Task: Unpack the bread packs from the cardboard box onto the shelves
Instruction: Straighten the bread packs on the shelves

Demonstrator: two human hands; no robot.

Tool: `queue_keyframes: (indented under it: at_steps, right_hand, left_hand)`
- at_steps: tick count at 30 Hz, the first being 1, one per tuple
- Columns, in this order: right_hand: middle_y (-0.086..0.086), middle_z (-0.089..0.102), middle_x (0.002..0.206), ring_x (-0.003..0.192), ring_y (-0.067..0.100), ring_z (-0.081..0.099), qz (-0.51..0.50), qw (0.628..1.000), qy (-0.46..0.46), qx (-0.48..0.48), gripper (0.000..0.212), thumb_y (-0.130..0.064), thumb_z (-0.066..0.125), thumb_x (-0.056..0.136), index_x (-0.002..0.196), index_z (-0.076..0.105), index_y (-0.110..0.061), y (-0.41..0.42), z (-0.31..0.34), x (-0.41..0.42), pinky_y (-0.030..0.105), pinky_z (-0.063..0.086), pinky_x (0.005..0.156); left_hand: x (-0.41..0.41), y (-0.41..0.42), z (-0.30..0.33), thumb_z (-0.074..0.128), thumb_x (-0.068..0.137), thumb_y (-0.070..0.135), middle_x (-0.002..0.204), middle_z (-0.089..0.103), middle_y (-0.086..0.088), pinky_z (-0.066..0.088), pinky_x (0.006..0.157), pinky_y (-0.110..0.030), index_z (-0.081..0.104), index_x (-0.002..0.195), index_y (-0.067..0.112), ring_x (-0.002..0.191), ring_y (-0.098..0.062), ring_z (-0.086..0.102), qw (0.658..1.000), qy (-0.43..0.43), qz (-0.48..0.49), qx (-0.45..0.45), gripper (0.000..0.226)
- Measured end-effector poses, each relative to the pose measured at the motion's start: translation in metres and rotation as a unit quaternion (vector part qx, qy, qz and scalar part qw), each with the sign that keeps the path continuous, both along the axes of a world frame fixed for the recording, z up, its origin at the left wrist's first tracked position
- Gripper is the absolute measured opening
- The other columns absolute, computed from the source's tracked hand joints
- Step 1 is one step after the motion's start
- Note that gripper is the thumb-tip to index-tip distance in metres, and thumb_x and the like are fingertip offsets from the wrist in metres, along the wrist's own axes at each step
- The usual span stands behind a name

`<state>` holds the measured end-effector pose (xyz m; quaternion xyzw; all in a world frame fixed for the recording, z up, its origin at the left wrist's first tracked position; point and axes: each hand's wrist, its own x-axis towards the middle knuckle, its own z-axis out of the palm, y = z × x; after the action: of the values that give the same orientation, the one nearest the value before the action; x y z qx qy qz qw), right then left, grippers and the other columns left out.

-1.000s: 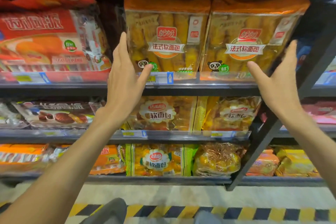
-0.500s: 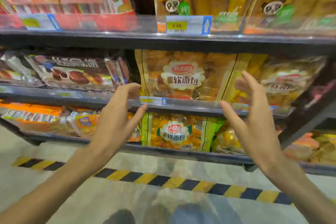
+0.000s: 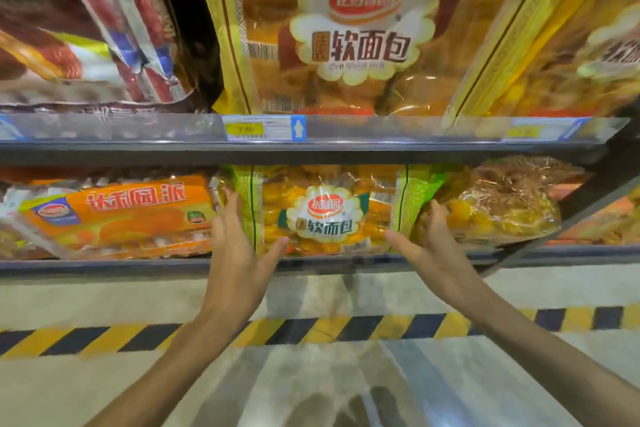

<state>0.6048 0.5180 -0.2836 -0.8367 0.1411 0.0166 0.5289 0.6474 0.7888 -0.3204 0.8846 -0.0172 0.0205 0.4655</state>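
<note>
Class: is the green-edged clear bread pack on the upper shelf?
No, the green-edged clear bread pack sits on the lower shelf, between both hands.

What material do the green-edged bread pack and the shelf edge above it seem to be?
Green-edged bread pack: thin glossy plastic film, probably; it crinkles, glints and shows the buns inside. Shelf edge: dark, matte, likely painted metal, fronted by a clear plastic strip.

Green-edged bread pack (image 3: 325, 215), apparently upright, bottom shelf (image 3: 104, 267)
</note>
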Motion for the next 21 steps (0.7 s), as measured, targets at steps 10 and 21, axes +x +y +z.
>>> queue_keyframes:
  at_steps: [10, 21]
  right_hand:
    - [0.001, 0.059, 0.135, 0.126, 0.019, 0.058, -0.11, 0.994, -0.01, 0.021, 0.068, -0.022, 0.079, 0.089, 0.14, 0.034, -0.015, 0.009, -0.072, 0.042, 0.045, 0.05, 0.108]
    - [-0.003, 0.054, 0.135, 0.12, 0.009, 0.058, -0.118, 0.988, -0.084, 0.057, 0.078, -0.015, 0.077, 0.091, 0.15, 0.025, -0.012, 0.013, -0.092, 0.034, 0.007, 0.049, 0.089]
  left_hand:
    - [0.014, -0.028, -0.046, 0.087, 0.083, 0.028, 0.172, 0.008, -0.005, 0.013, 0.124, -0.033, -0.006, 0.165, 0.015, 0.158, -0.021, 0.008, 0.998, -0.014, 0.056, -0.031, 0.125]
    - [0.025, -0.031, -0.061, 0.09, 0.078, 0.029, 0.156, 0.031, -0.008, 0.035, 0.1, 0.002, 0.013, 0.162, 0.014, 0.136, -0.007, 0.037, 0.996, -0.016, 0.051, -0.073, 0.115]
